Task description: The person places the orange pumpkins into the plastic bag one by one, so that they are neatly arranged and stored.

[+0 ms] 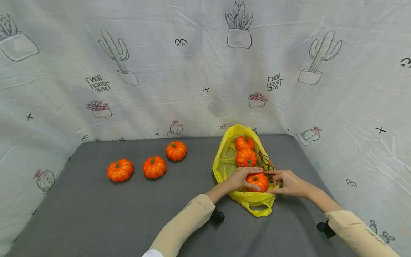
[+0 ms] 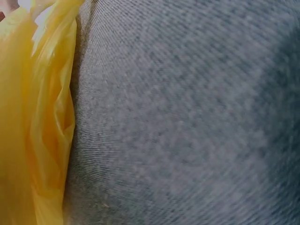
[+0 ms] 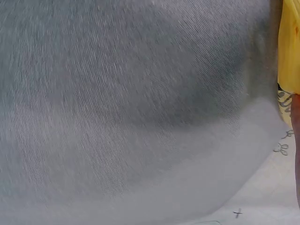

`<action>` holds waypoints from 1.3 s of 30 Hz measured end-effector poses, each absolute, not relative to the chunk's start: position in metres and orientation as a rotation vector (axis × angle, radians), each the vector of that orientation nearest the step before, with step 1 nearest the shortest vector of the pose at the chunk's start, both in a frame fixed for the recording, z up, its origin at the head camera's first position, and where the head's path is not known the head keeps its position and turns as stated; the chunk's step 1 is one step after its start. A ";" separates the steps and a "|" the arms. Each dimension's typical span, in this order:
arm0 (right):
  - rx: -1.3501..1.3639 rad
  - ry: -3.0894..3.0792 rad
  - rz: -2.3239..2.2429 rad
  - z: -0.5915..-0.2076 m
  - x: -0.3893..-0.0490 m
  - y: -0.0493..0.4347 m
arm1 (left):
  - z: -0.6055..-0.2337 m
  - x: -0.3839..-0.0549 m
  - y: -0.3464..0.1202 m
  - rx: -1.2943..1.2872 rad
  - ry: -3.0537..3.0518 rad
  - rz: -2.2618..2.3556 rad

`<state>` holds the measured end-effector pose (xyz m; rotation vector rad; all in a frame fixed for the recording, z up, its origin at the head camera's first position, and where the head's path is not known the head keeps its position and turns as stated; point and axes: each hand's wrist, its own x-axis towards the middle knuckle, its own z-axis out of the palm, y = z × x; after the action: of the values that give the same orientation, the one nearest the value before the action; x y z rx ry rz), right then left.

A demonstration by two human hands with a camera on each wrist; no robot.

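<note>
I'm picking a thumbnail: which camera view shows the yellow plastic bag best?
The head view: the yellow plastic bag appears almost whole, open mouth and handle included. The left wrist view shows only crumpled plastic at the left edge, the right wrist view a sliver at upper right.

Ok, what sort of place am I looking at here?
Probably a makeshift recording booth: a cactus-print backdrop hangs behind and beside a grey tabletop bearing artificial-looking pumpkins and a yellow plastic bag.

A makeshift, cloth-walled booth, it seemed: pale fabric (image 1: 199, 75) printed with potted-cactus drawings (image 1: 309, 76) and backward lettering (image 1: 96, 84) hung behind the grey table (image 1: 80, 214)'s far edge and beyond its left and right edges. Whether home or lab, one couldn't tell.
</note>
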<state>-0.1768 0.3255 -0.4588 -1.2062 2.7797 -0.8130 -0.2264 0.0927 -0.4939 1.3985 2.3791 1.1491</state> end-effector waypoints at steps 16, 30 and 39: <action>-1.097 2.816 -0.694 -0.425 -0.176 0.328 | -0.485 -0.222 0.096 1.450 2.482 0.956; -1.105 2.844 -0.704 -0.429 -0.177 0.328 | -0.486 -0.217 0.102 1.523 2.531 0.885; -1.131 2.850 -0.704 -0.433 -0.178 0.329 | -0.490 -0.215 0.113 1.463 2.560 0.920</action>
<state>-0.1782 0.3288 -0.4326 -1.1306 2.8499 -0.7043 -0.2152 0.1126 -0.4897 1.4629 2.5602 0.9196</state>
